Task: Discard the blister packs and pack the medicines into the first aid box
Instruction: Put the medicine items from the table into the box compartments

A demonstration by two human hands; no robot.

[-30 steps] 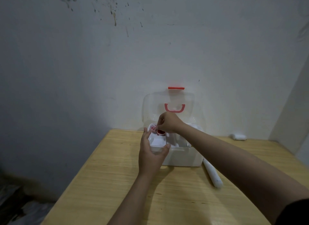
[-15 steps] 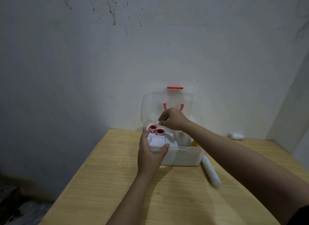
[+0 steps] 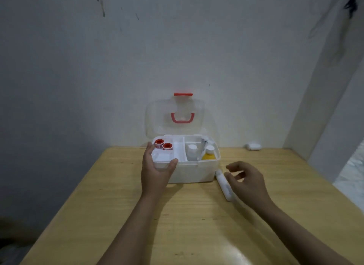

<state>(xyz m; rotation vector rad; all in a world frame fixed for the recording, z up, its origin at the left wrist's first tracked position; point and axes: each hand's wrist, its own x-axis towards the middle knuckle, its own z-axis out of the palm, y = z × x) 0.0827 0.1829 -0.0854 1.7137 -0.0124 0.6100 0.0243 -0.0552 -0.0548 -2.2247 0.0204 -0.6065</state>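
From my head camera: my left hand grips the near left corner of the first aid box, thumb hooked over the front rim, fingers up its left side. The clear lid stands open beyond my fingers. Just past my left thumb, in the inner tray, two red-capped rolls sit side by side. To the right of that hand, in the box's right compartment, stand a white bottle and a yellow bottle. My right hand hovers just off the box's near right corner, fingers loosely spread and holding nothing, right beside a white tube lying on the wooden table.
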